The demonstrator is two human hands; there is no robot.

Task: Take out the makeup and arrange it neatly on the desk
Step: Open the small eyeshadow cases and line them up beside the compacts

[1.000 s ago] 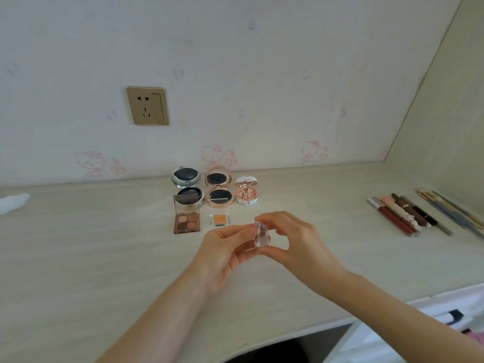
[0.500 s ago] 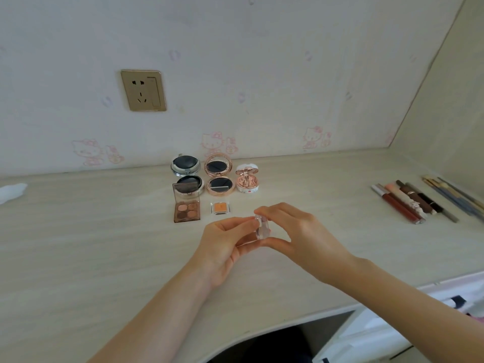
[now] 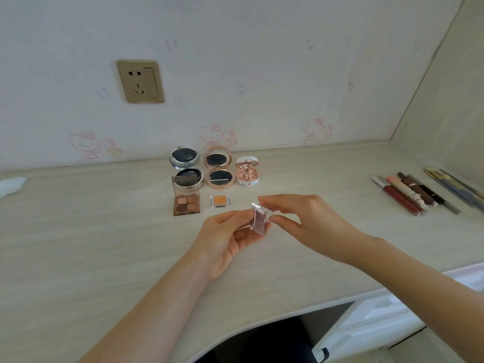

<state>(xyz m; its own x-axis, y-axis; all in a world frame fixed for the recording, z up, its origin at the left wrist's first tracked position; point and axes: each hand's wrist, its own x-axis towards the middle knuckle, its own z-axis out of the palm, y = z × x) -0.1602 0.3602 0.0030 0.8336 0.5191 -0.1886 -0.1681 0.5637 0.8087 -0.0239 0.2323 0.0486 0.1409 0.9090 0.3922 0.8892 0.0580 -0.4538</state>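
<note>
While held above the desk (image 3: 78,231) at centre, small clear eyeshadow case (image 3: 258,218) pinched by left hand (image 3: 225,239), lid tip nipped by right hand (image 3: 309,221), probably being opened for display; orange pan (image 3: 219,200) and quad palette (image 3: 186,204) already open at 11 o'clock.

On the desk (image 3: 78,244), three open compacts (image 3: 218,167) stand in a row against the wall (image 3: 262,74). Before them lie a four-pan palette (image 3: 186,204) at left and a single-pan case (image 3: 220,200) to its right. Nearer the desk's front edge, a left hand (image 3: 225,239) and right hand (image 3: 301,218) meet over a small clear case (image 3: 259,218), apparently raised off the surface. Well apart at far right, pencils and tubes (image 3: 408,193) lie side by side. A socket (image 3: 140,81) sits on the wall above left.
</note>
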